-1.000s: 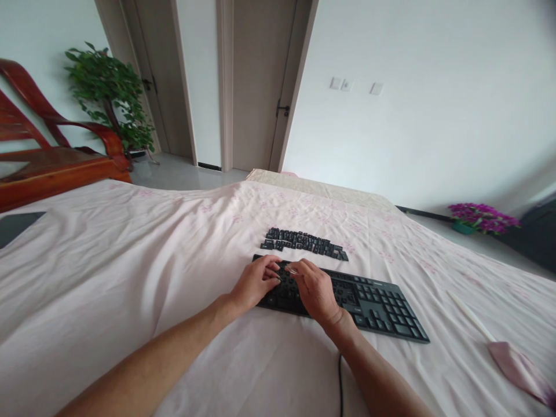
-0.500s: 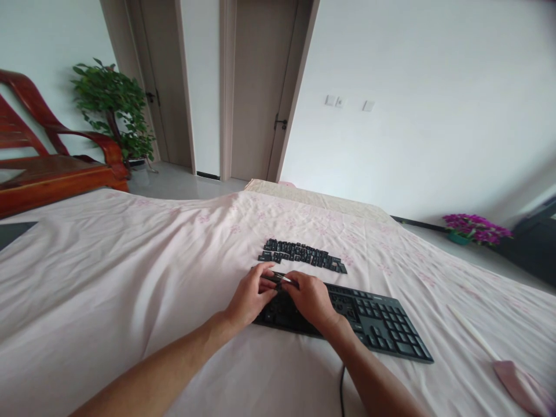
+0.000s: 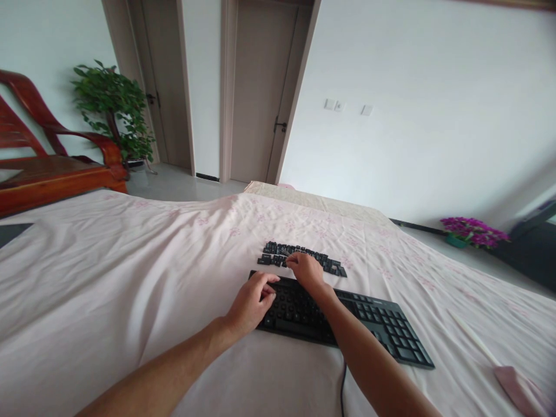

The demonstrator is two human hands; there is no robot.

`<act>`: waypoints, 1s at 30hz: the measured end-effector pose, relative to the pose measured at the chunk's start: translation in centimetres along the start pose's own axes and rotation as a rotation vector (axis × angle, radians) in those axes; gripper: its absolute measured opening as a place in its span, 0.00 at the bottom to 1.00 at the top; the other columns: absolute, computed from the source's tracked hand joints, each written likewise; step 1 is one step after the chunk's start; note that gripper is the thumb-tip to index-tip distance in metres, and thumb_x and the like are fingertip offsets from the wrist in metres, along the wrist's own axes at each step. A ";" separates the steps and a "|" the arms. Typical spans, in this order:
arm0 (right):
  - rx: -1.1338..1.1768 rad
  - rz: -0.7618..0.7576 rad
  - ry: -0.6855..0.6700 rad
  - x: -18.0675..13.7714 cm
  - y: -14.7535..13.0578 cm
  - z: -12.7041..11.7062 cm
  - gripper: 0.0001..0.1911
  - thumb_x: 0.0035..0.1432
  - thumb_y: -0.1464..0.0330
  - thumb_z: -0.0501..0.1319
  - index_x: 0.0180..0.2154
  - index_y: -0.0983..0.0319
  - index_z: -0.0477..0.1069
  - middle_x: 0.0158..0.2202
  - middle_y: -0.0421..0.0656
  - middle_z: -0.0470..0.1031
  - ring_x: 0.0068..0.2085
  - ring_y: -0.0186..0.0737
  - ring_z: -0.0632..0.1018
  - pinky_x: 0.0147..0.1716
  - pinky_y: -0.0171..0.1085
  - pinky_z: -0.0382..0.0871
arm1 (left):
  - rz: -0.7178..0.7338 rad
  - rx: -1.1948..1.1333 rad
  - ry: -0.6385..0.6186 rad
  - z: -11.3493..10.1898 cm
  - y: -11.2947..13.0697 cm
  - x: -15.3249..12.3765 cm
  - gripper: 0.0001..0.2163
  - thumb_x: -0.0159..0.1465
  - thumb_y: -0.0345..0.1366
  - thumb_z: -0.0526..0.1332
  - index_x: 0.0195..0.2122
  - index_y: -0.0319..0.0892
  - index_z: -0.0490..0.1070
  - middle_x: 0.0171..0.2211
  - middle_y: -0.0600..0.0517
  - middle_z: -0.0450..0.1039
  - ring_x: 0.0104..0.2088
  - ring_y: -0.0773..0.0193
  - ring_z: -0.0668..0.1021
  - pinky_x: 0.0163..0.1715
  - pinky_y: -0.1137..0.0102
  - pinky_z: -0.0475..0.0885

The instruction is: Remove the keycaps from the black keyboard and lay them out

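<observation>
A black keyboard (image 3: 373,324) lies on a pale pink floral sheet (image 3: 130,278), its left part bare of keycaps. Beyond it, several loose black keycaps (image 3: 330,264) are laid out in rows. My left hand (image 3: 251,302) rests on the keyboard's left end, fingers curled against its edge. My right hand (image 3: 305,269) reaches past the keyboard to the keycap rows, fingers pinched over them; what it pinches is hidden, though a thin pale tool shows near its fingertips.
A black cable (image 3: 343,388) runs from the keyboard toward me. A pale stick with a pink end (image 3: 508,379) lies at the right. A red wooden bench (image 3: 52,168), a green potted plant (image 3: 113,110), doors and purple flowers (image 3: 471,230) stand beyond.
My right hand has left the keyboard's left part and moved forward to the rows of loose keycaps. The left hand stays on the keyboard's left end.
</observation>
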State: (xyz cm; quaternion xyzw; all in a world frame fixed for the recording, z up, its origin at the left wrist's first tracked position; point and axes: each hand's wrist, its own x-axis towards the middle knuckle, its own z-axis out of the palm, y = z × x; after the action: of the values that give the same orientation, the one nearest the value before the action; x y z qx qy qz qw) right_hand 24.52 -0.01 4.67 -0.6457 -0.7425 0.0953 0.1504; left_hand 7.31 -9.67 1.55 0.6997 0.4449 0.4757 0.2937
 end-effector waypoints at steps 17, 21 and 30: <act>0.015 -0.023 0.015 0.4 0.1 0.7 0.09 0.57 0.64 0.58 0.36 0.56 0.77 0.35 0.42 0.79 0.40 0.42 0.77 0.34 0.33 0.60 | 0.003 0.010 -0.003 0.0 0.1 0.0 0.14 0.57 0.24 0.56 0.44 0.43 0.69 0.41 0.51 0.69 0.33 0.69 0.76 0.37 0.72 0.73; 0.039 -0.028 0.040 -0.3 -0.3 -0.4 0.18 0.63 0.60 0.51 0.34 0.61 0.75 0.34 0.46 0.78 0.38 0.41 0.77 0.34 0.33 0.61 | 0.012 0.017 0.002 -0.1 0.2 0.0 0.14 0.58 0.24 0.56 0.44 0.43 0.69 0.40 0.51 0.70 0.34 0.68 0.76 0.38 0.71 0.73; 0.334 -0.464 0.074 -5.5 -0.5 -5.3 0.25 0.68 0.58 0.40 0.34 0.58 0.73 0.32 0.42 0.74 0.38 0.38 0.73 0.43 0.36 0.63 | -0.033 0.041 -0.036 0.1 0.1 -0.1 0.12 0.58 0.26 0.55 0.42 0.43 0.70 0.40 0.51 0.70 0.34 0.68 0.75 0.38 0.72 0.72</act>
State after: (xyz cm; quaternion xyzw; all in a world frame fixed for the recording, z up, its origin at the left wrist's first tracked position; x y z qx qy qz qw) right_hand 26.54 -5.83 9.22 -0.4280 -0.8384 0.1560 0.2994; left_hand 7.35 -9.81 1.51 0.7066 0.4608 0.4487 0.2951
